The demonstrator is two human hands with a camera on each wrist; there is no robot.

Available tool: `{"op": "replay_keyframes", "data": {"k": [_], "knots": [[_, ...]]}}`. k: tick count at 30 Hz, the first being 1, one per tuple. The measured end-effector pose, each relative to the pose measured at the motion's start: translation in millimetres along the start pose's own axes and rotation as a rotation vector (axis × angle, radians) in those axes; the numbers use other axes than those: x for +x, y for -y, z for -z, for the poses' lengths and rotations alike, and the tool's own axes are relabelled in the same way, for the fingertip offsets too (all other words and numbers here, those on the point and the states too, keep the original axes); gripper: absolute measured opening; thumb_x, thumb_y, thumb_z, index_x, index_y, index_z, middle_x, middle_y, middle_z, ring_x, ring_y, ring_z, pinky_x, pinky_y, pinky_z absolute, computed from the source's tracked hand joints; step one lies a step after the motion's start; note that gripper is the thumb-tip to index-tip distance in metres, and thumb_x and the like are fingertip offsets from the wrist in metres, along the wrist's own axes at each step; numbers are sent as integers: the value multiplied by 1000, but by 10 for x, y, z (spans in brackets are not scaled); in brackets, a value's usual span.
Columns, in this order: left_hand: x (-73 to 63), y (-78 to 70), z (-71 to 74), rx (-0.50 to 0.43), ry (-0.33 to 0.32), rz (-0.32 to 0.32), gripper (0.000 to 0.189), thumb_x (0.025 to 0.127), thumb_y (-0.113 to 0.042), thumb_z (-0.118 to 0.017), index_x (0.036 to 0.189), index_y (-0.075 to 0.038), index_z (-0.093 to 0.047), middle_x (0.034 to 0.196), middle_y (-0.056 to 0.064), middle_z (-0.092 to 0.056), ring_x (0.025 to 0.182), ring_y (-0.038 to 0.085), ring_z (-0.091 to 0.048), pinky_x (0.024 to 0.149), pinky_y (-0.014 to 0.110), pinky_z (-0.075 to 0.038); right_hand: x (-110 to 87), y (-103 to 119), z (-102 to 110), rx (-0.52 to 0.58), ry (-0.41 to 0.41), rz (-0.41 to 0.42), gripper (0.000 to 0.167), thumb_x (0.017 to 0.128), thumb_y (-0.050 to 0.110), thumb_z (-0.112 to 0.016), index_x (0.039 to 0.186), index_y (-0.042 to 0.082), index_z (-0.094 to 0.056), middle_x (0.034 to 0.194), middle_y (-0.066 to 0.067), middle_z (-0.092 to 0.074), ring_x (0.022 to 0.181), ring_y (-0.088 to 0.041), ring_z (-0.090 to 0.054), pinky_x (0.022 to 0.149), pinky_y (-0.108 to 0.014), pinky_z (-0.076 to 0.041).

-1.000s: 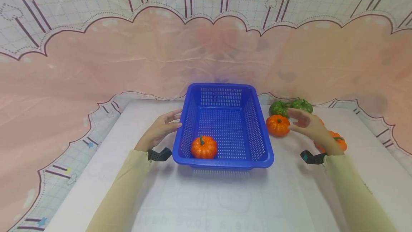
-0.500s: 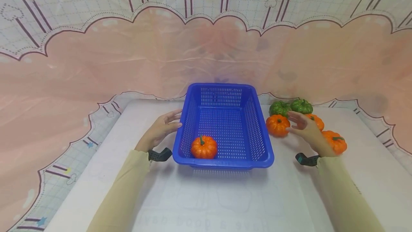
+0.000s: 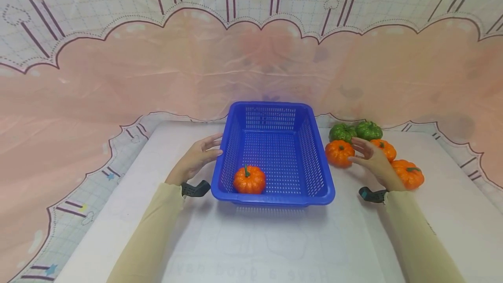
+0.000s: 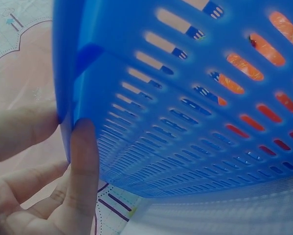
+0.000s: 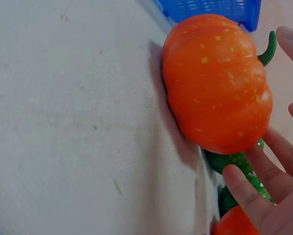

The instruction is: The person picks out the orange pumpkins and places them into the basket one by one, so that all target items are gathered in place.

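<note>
A blue slotted plastic basket [image 3: 273, 198] stands mid-table with a small orange pumpkin [image 3: 249, 180] in its near left corner. At the basket's left rim, my left hand [image 3: 196, 156] holds the edge, its thumb [image 4: 84, 152] against the outer wall below the lip. To the right of the basket sits another orange pumpkin [image 3: 339, 153] with a green stem. My right hand [image 3: 373, 160] is beside it with fingers spread and slightly bent. The right wrist view shows fingertips close to this pumpkin [image 5: 214, 83]; contact is unclear.
Two green pumpkins, one left [image 3: 342, 132] and one right [image 3: 368, 130], sit behind my right hand. Two more orange ones, one farther [image 3: 386, 148] and one nearer [image 3: 410, 174], lie to its right. A patterned curtain [image 3: 259, 56] hangs behind the white table [image 3: 251, 248].
My right hand has shifted left and slightly down, closer to the orange pumpkin beside the basket, uncovering the pumpkins to its right. The left hand and basket have not moved.
</note>
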State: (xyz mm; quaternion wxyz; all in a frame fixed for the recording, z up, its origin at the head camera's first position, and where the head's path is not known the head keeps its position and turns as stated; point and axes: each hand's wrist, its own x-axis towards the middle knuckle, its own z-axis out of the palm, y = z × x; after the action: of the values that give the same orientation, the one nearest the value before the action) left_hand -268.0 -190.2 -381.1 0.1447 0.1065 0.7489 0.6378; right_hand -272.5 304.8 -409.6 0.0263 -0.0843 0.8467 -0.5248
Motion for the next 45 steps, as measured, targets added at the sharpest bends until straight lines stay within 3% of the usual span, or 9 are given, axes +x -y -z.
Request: {"op": "replay_keyframes", "data": {"k": [3,6,15,22,45], "knots": [[0,4,-4,-4,0,3,67,91,-12,-58,149,-8,-24,149,22,-33,135,40,-37,111,52,-33,0,4,-4,-8,4,-16,72,89,19,-64,145,-2,-24,150,-27,-25,137,-44,-26,100,-23,-45],[-3,0,-11,1,-1,9,68,91,-14,-58,149,-8,-24,149,22,-32,135,39,-37,111,52,-33,2,7,-12,-24,7,-31,72,90,20,-63,146,-1,-23,151,-27,-24,137,-44,-26,105,-42,-37],[-7,-5,-16,7,-2,12,67,92,-15,-58,149,-9,-23,150,22,-31,135,40,-37,111,52,-32,48,-40,-43,-24,-1,-19,72,89,17,-63,146,-2,-23,150,-26,-26,138,-44,-25,108,-55,-28],[11,14,-9,-12,9,-11,66,91,-11,-57,148,-8,-25,149,22,-33,135,39,-37,111,52,-33,64,-59,-70,29,1,-55,74,88,15,-64,146,-3,-21,152,-28,-21,139,-45,-21,112,-58,-23],[10,-2,7,-19,9,-22,65,92,-9,-54,149,-5,-22,149,24,-31,134,41,-38,111,51,-32,66,-71,-73,11,-12,-117,75,88,18,-65,146,0,-23,154,-24,-19,139,-43,-24,110,-55,-29]]}}
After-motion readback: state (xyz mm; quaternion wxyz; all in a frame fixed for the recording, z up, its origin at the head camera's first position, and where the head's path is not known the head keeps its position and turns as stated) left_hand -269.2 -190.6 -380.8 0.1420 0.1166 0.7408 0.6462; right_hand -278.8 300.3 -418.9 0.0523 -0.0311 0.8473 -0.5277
